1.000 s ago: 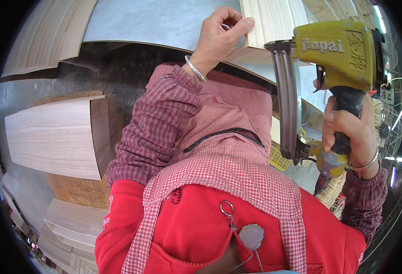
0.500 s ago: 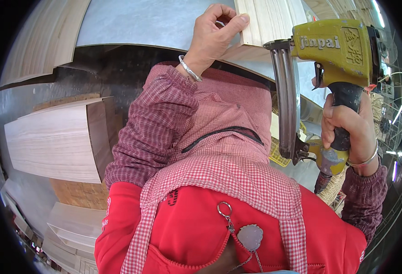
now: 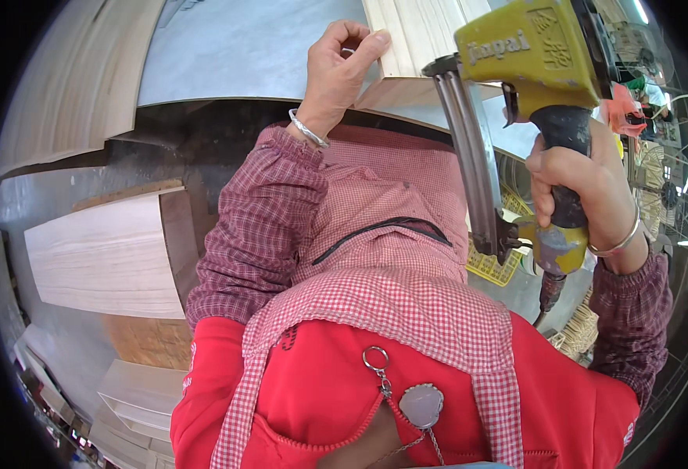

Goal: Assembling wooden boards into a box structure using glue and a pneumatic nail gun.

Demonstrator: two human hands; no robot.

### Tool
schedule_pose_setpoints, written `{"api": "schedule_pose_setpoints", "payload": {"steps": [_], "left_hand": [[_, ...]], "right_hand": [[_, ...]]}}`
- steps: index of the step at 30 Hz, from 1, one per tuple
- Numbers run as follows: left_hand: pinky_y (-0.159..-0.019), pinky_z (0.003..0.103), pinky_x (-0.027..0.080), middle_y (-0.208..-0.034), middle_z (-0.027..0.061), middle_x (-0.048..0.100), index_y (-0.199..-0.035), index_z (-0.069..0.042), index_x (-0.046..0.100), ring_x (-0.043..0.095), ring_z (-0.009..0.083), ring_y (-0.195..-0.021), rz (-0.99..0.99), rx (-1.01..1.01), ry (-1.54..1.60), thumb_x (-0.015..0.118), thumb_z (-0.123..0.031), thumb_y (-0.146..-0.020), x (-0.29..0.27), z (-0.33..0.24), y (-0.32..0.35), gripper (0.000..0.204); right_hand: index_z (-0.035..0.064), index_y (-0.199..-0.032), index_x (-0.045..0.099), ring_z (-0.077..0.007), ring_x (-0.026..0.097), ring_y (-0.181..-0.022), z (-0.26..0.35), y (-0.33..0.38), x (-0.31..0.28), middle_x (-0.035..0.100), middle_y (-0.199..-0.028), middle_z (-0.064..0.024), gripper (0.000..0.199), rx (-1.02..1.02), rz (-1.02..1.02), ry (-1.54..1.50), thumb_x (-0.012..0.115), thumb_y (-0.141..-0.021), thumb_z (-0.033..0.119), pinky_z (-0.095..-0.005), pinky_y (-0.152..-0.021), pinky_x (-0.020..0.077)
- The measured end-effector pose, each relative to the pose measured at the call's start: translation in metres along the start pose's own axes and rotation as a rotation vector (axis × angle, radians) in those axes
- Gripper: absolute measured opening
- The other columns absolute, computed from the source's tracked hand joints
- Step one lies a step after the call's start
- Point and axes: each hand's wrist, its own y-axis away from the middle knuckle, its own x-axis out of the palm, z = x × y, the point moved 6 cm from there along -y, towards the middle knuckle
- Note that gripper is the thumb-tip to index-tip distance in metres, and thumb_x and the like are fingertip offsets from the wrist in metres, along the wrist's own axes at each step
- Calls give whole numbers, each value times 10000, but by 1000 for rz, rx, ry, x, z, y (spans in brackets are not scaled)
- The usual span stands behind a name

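My right hand (image 3: pixel 582 176) is wrapped round the black grip of a yellow air nail gun (image 3: pixel 528 59), with a finger by its trigger. The gun's grey magazine (image 3: pixel 473 152) slants down toward me, and its nose end lies by the front edge of a pale wooden piece (image 3: pixel 414 39). At that piece's left edge my left hand (image 3: pixel 340 74) grips the wood between thumb and bent fingers. Below it shows another wooden face (image 3: pixel 403 98), partly behind the magazine. Both pieces rest at a blue-grey tabletop (image 3: pixel 234 55).
More pale boards (image 3: pixel 70 78) lie at the far left. Left of me a wooden box (image 3: pixel 109 254) sits on a brown block (image 3: pixel 152 340), with further wooden boxes (image 3: pixel 137 399) nearer. A yellow plastic basket (image 3: pixel 496 262) stands below the gun. A hose fitting (image 3: pixel 550 293) hangs from its handle.
The view has shifted, so the table and hands appear further left. The nail gun has tilted slightly and sits a little higher in view. Both hands keep their hold.
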Motion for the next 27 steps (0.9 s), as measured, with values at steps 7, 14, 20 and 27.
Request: {"api": "schedule_pose_setpoints", "payload": {"steps": [7,14,20,27], "left_hand": [[-584,175,395,-726,-2,556,-843,-38,614,463,69,-640,-22,-57,-64,701,-208,-818,-29,-8,6,192],[-718,191,416,-832,20,591,-924,-27,624,503,80,-755,26,-261,-91,601,-196,-889,-65,6,18,174],[-734,192,415,-902,46,597,-988,-7,597,520,95,-798,-78,-396,43,508,-239,-933,-63,-12,7,254],[-723,231,455,-940,86,596,-1031,23,562,547,124,-812,-165,-514,-228,487,-231,-936,-64,-20,-19,282]], "right_hand": [[-3,-830,526,-112,451,-383,-47,14,-54,513,-514,-46,122,-47,-249,-101,590,-768,80,-215,-389,385],[7,-875,532,-103,433,-368,-169,-15,-123,500,-511,-38,169,12,-586,19,589,-772,128,-219,-370,362],[26,-1109,559,-321,594,-614,-282,-66,-217,632,-765,-185,414,-50,-793,715,585,-731,191,-385,-590,488],[61,-1305,413,-415,616,-841,-352,-127,-247,649,-952,-220,610,208,-789,842,612,-759,246,-455,-738,486]]}}
